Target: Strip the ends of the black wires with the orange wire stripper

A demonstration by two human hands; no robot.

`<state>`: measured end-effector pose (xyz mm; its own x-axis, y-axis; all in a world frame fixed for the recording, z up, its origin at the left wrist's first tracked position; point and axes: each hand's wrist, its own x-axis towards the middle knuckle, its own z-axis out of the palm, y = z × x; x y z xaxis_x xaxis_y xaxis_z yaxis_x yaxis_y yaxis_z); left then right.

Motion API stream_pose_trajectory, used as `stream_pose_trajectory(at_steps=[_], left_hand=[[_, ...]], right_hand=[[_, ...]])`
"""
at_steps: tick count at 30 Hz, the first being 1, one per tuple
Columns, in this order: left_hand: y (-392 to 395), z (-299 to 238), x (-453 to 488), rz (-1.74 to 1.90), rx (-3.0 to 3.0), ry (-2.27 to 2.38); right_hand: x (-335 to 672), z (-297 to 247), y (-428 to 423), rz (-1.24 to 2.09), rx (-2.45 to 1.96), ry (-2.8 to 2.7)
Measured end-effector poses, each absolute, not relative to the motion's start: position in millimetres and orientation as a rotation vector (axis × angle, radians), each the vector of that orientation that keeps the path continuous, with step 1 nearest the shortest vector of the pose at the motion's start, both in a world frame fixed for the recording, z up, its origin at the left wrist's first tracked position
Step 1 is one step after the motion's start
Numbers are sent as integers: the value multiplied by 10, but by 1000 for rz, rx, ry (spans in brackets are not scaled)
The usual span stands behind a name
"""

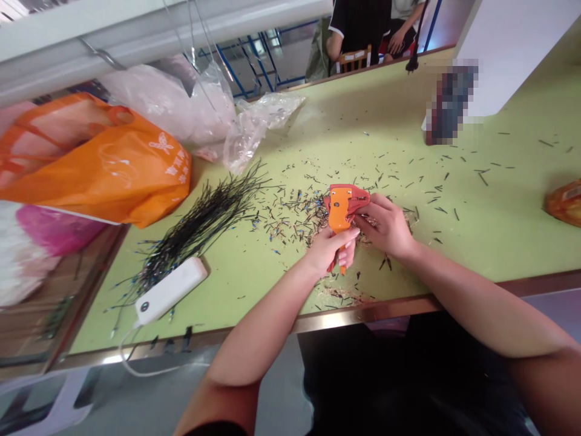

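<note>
My left hand (329,248) is wrapped round the handles of an orange and red hand tool (342,209), held upright over the green table (476,242). My right hand (385,227) is closed beside the tool's head, fingertips pinched at its jaw; what they pinch is too small to see. Under both hands lies a scatter of short black wire offcuts (295,218), some with blue ends. A bundle of long black wires (200,227) lies to the left of my hands.
A white power bank (170,290) with a cable lies near the front edge. Orange bag (100,163), clear plastic bags (213,115) and a pink bag (54,233) crowd the left. An orange packet (565,203) sits far right. Another person (363,30) sits beyond the far edge.
</note>
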<state>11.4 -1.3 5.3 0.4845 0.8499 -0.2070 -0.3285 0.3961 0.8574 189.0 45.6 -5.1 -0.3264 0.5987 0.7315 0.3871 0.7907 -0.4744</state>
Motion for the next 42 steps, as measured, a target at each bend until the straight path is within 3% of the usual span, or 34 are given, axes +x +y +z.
stream_pose_trajectory(at_steps=[7,14,19,25,30,42], left_hand=[[59,74,-6,791,953,802],[130,333,-340,724,2129,1693],[173,299,-408,754,2591,1754],[205,148,-381,663,2698,1657],[182,182,-384,1069,2483,1855],[244,142,-293,825,2144,1561]], right_hand=[[1901,-71,522,303,-781,-1965],[2100,-16,702,249,-815,-1853],[2178,88,728,89,-844,-1630],[2125,127,646,52,-789,-1649],[2109,128,631,94,-767,-1689],[2123,97,663,132,-799,-1688]])
